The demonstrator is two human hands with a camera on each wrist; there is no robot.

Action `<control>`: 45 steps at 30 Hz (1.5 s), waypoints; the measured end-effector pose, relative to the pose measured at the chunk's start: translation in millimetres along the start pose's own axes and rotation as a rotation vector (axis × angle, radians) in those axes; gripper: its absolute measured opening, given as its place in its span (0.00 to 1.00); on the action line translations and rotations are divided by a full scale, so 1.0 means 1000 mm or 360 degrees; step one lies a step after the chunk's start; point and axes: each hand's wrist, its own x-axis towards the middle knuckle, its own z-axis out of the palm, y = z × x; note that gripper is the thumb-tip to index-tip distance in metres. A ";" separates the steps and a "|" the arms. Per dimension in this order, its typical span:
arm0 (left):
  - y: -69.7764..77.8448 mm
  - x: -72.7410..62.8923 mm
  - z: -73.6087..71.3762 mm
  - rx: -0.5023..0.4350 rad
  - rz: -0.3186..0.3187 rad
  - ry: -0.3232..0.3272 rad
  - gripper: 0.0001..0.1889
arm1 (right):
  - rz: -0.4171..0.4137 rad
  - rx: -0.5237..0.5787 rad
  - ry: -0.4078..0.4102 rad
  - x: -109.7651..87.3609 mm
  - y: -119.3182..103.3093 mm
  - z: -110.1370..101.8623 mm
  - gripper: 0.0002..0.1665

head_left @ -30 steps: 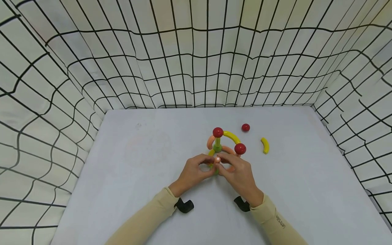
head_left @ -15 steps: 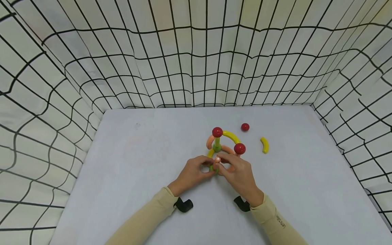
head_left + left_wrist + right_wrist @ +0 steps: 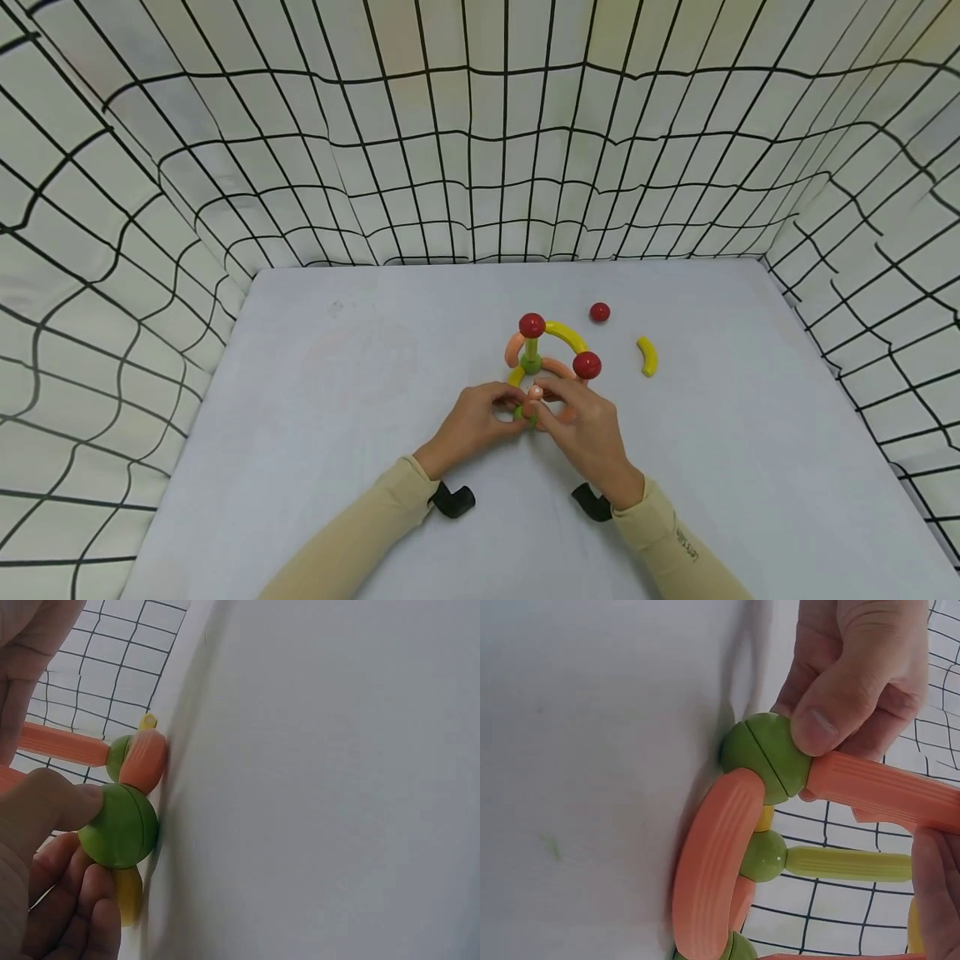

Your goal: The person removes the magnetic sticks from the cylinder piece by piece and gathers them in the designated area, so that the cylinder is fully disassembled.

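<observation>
On my feed, nearest me, two tan sleeves (image 3: 356, 533) reach in, a black bent piece (image 3: 453, 502) by each cuff. Beyond them, the left hand (image 3: 472, 417) grips a green ball (image 3: 120, 829); the right hand (image 3: 588, 417) pinches the upper end of an orange upright (image 3: 885, 791) joined to that ball. This is the near corner of a ball-and-stick frame (image 3: 558, 367) on the white table (image 3: 360, 333). I judge it well along but unfinished: this upright's tip is bare, while two red balls (image 3: 532, 325) farther back are linked by a yellow arc (image 3: 567, 335). I count at least three green balls; hidden orange pieces I can't total. Farther off lie one loose yellow stick (image 3: 648, 357) and one loose red ball (image 3: 599, 312).
</observation>
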 end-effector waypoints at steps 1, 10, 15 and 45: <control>0.001 0.000 0.000 0.0000 -0.0002 0.0001 0.13 | 0.0000 -0.0011 -0.0003 -0.001 0.000 0.000 0.18; 0.005 -0.001 0.000 -0.0007 0.0004 0.0014 0.13 | -0.0119 -0.0074 0.0073 -0.008 0.004 0.003 0.26; 0.007 -0.001 -0.001 -0.0016 -0.0008 0.0000 0.13 | -0.0108 -0.0026 0.0078 -0.011 0.002 0.002 0.22; 0.006 -0.004 0.000 0.0114 0.0024 -0.0014 0.15 | -0.0046 0.0443 0.0434 0.018 0.016 -0.082 0.26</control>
